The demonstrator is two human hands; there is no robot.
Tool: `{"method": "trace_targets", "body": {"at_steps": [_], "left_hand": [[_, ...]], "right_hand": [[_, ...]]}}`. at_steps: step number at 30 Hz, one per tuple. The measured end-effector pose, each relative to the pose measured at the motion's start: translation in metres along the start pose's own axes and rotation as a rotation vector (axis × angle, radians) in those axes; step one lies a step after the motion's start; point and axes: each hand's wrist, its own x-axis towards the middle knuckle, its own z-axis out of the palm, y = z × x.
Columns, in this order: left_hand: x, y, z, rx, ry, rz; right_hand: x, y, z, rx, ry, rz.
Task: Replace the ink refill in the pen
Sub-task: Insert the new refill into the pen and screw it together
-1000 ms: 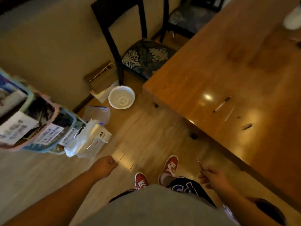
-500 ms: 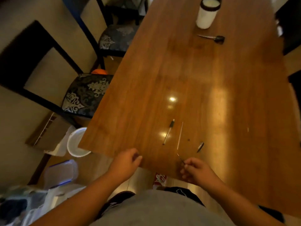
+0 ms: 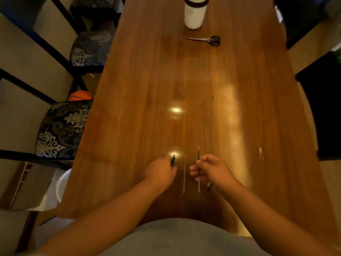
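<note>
Nearest to us is a grey shirt (image 3: 177, 239), and our two bare forearms reach out from it over the near edge of a long wooden table (image 3: 147, 89). Our left hand (image 3: 160, 172) is curled over the pen barrel (image 3: 172, 160), fingers closed on it; only its dark far end shows past the knuckles, lying at a bright reflection on the wood. Just to the right of it a thin pale refill (image 3: 184, 174) lies loose on the tabletop between the hands, pointing away from us and touching neither hand. Our right hand (image 3: 212, 170) pinches a second ink refill (image 3: 198, 169) between thumb and fingertips, holding it roughly parallel to the loose one, its dark tip pointing away and its pale tail sticking out toward us below the fingers. A small dark piece (image 3: 209, 187) peeks out beneath the right wrist (too hidden to tell what part it is).

Farther up the table lie black-handled scissors (image 3: 206, 40), blades pointing left, and beyond them stands a white cylinder (image 3: 195, 13) with a dark band. Along the left side stand patterned chairs (image 3: 62, 130), with an orange basketball (image 3: 80, 95) on the floor between two of them.
</note>
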Motion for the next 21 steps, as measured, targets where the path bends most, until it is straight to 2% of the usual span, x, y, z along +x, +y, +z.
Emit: {"method": "trace_targets", "body": {"at_steps": [5,8,15,21], "left_hand": [[0.009,-0.008,0.003,0.051,-0.061,0.018],[0.010,-0.016,0.001,-0.001,-0.083,0.066],[-0.010,-0.032,-0.011,-0.377,-0.086,0.107],[-0.052,-0.024,-0.030,-0.692,-0.008,0.169]], "right_hand": [[0.003,-0.009,-0.005,0.042,0.051,-0.006],[0.001,-0.015,-0.004,-0.012,0.081,-0.051],[-0.009,-0.015,-0.005,-0.027,0.101,-0.112],[-0.027,-0.015,-0.010,0.136,0.095,-0.156]]}}
